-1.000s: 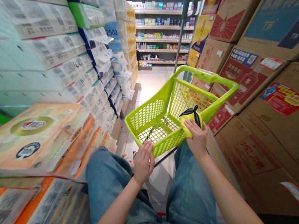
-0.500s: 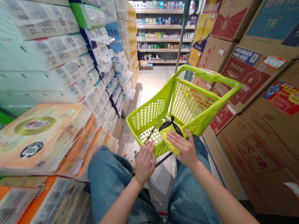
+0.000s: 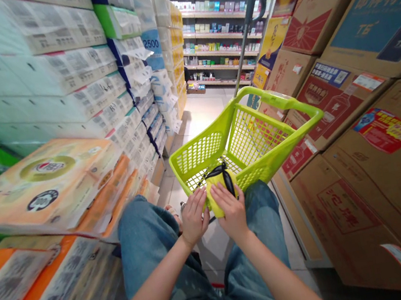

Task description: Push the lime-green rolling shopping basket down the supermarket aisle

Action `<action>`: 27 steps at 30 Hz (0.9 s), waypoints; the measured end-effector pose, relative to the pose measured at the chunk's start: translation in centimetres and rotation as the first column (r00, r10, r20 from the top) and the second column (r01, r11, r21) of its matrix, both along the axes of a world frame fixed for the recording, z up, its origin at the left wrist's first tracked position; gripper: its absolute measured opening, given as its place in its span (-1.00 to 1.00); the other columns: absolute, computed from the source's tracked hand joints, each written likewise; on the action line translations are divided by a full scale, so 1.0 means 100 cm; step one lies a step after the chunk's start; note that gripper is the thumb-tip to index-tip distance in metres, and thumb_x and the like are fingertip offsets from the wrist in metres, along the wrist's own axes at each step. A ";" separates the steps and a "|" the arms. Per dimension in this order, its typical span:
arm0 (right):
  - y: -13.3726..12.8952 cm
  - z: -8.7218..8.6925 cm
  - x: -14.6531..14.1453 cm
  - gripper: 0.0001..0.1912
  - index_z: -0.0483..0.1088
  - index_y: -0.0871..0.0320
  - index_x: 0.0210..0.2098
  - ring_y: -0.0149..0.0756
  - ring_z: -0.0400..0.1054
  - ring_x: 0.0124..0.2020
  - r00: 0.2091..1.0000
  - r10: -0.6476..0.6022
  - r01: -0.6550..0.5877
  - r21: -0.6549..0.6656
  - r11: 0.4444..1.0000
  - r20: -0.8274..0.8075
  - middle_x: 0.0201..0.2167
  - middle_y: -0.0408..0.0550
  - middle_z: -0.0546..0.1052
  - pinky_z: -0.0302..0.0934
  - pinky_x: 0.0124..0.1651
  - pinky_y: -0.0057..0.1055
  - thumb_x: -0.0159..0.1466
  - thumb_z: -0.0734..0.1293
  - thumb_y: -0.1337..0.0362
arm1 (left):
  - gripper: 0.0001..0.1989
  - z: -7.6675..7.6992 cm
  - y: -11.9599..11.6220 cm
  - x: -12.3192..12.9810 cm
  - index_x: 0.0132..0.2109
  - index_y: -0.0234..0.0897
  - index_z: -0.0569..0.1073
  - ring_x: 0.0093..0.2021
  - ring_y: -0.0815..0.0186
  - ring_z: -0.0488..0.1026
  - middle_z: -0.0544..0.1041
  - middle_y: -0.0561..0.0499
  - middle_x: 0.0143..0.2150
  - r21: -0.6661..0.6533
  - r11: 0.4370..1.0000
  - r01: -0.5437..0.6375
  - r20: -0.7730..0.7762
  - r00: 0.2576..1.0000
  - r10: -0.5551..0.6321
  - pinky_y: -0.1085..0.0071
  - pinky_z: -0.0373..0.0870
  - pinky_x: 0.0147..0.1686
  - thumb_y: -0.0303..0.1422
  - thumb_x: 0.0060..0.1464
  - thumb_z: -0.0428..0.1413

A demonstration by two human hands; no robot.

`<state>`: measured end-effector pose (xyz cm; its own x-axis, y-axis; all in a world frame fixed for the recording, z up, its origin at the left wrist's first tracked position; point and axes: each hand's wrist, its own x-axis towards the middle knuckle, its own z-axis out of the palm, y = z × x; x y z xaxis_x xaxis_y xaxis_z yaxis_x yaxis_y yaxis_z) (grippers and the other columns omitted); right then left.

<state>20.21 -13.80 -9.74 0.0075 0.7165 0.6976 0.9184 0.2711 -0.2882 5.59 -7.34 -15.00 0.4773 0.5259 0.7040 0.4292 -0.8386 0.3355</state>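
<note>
The lime-green shopping basket [image 3: 206,150], with lattice walls and a long handle, stands tilted in front of my knees. My left hand [image 3: 194,218] rests over its near rim at the left corner, fingers bent across the edge. Close beside it, my right hand [image 3: 231,212] presses a yellow cloth [image 3: 213,206] with black edging onto the same rim. Part of the cloth hangs into the basket, where its black strip shows. My right thumb is partly hidden by the cloth and fingers.
Tissue packs [image 3: 94,91] are piled along the left, with orange packs [image 3: 55,179] nearer me. Cardboard cartons [image 3: 368,214] are stacked on the right. Product shelves [image 3: 219,29] stand at the back, beyond the tiled floor [image 3: 203,106]. A dark-handled pole [image 3: 242,56] rises behind the basket.
My right hand has slid left along the rim with the yellow cloth, coming closer to my left hand. The left hand and the basket have stayed in place.
</note>
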 end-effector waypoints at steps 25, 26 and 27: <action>0.000 0.001 -0.009 -0.36 0.23 0.05 0.28 -0.25 0.26 0.29 0.998 0.018 -0.014 -0.062 0.998 0.057 0.20 -0.06 0.46 -0.51 0.47 -0.08 0.22 0.17 0.47 | -0.40 0.004 0.004 -0.006 0.40 -0.28 0.07 0.38 0.12 0.18 0.31 -0.20 0.33 0.011 1.000 0.020 -0.026 0.999 -0.019 0.00 0.19 0.32 -0.48 0.25 -0.09; -0.001 0.002 0.000 -0.36 0.22 0.03 0.29 -0.26 0.27 0.28 0.995 0.047 -0.040 -0.071 0.997 0.086 0.20 -0.07 0.46 -0.53 0.47 -0.09 0.23 0.16 0.47 | -0.41 0.004 0.004 -0.007 0.40 -0.27 0.08 0.38 0.12 0.18 0.31 -0.19 0.33 0.011 1.000 0.019 -0.029 0.999 -0.019 0.01 0.19 0.32 -0.48 0.25 -0.09; -0.001 0.004 0.013 -0.36 0.23 0.01 0.29 -0.26 0.28 0.27 0.991 0.064 -0.056 -0.075 0.996 0.114 0.20 -0.08 0.46 -0.54 0.47 -0.08 0.23 0.16 0.47 | -0.41 0.004 0.004 -0.007 0.40 -0.26 0.08 0.38 0.13 0.17 0.31 -0.18 0.33 0.008 1.000 0.019 -0.031 0.999 -0.019 0.01 0.20 0.32 -0.48 0.25 -0.09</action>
